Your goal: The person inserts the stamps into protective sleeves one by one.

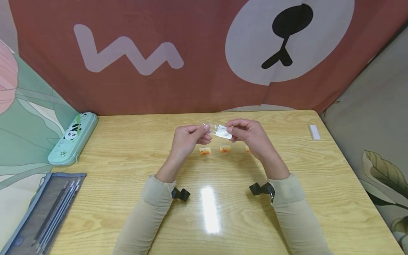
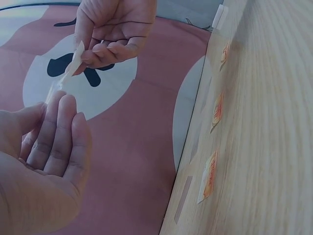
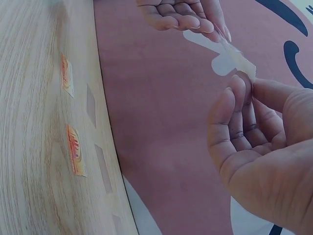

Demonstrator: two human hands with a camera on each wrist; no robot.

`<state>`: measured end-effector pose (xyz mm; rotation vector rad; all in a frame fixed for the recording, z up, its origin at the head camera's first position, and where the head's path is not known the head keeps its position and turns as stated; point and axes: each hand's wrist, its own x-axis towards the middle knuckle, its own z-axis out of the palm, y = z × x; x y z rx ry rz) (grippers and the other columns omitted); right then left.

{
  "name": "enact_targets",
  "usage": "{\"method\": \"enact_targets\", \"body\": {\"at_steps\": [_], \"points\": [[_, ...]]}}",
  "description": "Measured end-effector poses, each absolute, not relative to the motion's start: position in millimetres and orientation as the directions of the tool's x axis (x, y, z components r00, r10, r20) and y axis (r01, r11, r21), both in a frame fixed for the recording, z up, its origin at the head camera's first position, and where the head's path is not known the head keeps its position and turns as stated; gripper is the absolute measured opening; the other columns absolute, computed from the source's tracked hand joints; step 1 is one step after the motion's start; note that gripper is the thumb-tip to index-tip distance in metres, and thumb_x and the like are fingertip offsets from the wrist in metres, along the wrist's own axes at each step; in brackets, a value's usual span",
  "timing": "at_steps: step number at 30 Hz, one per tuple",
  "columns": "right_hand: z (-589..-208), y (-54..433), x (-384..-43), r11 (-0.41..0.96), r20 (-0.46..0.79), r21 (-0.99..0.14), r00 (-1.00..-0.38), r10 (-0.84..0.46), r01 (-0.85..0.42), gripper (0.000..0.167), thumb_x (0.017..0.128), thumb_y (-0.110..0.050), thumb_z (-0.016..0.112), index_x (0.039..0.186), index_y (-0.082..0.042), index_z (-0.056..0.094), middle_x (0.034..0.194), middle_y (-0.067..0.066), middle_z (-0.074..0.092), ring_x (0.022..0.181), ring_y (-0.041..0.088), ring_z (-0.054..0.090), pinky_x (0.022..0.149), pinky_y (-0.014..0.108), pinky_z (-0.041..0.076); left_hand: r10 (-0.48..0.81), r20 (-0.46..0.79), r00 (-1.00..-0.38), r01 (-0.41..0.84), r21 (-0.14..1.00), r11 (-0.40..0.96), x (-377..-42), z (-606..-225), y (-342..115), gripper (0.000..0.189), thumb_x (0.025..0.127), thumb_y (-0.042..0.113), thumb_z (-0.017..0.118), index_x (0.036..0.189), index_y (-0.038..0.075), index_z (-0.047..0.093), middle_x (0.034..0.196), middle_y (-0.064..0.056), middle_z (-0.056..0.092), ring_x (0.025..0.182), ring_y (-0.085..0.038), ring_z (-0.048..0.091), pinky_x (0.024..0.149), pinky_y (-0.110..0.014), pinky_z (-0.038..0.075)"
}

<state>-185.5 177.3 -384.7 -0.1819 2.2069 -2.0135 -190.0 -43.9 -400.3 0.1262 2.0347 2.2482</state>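
Above the table, both hands hold a small white slip with a clear plastic film. My left hand (image 1: 190, 139) pinches the clear plastic film (image 1: 208, 129) between thumb and forefinger. My right hand (image 1: 249, 134) grips the white slip (image 1: 224, 132) at its right edge, thumb against forefinger. In the left wrist view the slip is seen edge-on and stretches between the two hands. Below them on the table lie an orange-printed rectangle (image 1: 205, 151), a second orange-printed rectangle (image 1: 225, 148) and a third one (image 1: 247, 148), partly hidden behind the right wrist.
A mint pencil case (image 1: 73, 139) with pandas stands at the table's left edge. Nearer me lies a mesh zip pouch (image 1: 27, 226) holding several pens. A white block (image 1: 314, 132) sits at the far right. Behind the table (image 1: 127, 156) hangs a reddish printed cloth (image 1: 204, 85).
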Motion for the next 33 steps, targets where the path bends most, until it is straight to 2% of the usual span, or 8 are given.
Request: {"method": "enact_targets", "body": {"at_steps": [10,17,22,28,33], "points": [[-381.8,175.5,-183.9,0.147,-0.053,-0.989,-0.981,-0.186,0.026,0.022,0.098,-0.011,0.065,0.115,0.002,0.069,0.093,-0.004,0.070,0.076,0.011,0.062,0.071,0.022,0.059,0.149,-0.007,-0.989,-0.017,0.997,-0.069,-189.3,-401.9,-44.4,0.028,0.096,0.021,0.072,0.095,-0.006,0.076,0.070,-0.001,0.075,0.066,-0.014,0.076,0.074,-0.036,0.066],[-383.7,172.4,-184.4,0.094,-0.034,-0.995,-0.982,-0.188,0.016,0.026,0.097,-0.008,0.065,0.121,0.001,0.066,0.085,-0.002,0.067,0.074,0.012,0.067,0.073,0.026,0.063,0.128,-0.010,-0.992,-0.020,0.997,-0.079,-189.6,-401.0,-44.0,0.026,0.095,0.020,0.073,0.102,-0.004,0.077,0.073,-0.002,0.076,0.066,-0.013,0.075,0.073,-0.035,0.066],[-384.1,172.3,-183.9,0.070,-0.020,-0.997,-0.985,-0.172,0.008,0.025,0.097,-0.007,0.066,0.120,0.002,0.066,0.084,-0.002,0.067,0.071,0.011,0.066,0.071,0.026,0.063,0.121,-0.003,-0.993,-0.014,0.996,-0.087,-190.0,-400.5,-43.3,0.026,0.095,0.020,0.074,0.102,-0.004,0.078,0.074,-0.003,0.077,0.066,-0.014,0.076,0.072,-0.036,0.066],[-384.5,172.8,-184.2,0.070,-0.029,-0.997,-0.986,-0.167,0.017,0.019,0.098,-0.007,0.064,0.114,0.004,0.067,0.091,-0.004,0.070,0.075,0.012,0.065,0.070,0.025,0.062,0.130,-0.003,-0.991,-0.012,0.997,-0.072,-188.2,-400.0,-42.5,0.026,0.094,0.022,0.074,0.100,-0.003,0.078,0.076,-0.007,0.078,0.067,-0.016,0.076,0.072,-0.037,0.066],[-383.7,172.2,-184.6,0.078,-0.050,-0.996,-0.984,-0.170,0.037,0.022,0.098,-0.008,0.064,0.115,0.006,0.066,0.097,-0.004,0.071,0.078,0.011,0.065,0.071,0.024,0.061,0.137,-0.003,-0.991,-0.013,0.998,-0.069,-187.6,-400.6,-42.9,0.026,0.094,0.022,0.074,0.100,-0.003,0.078,0.077,-0.008,0.078,0.068,-0.016,0.076,0.073,-0.037,0.066]]}}
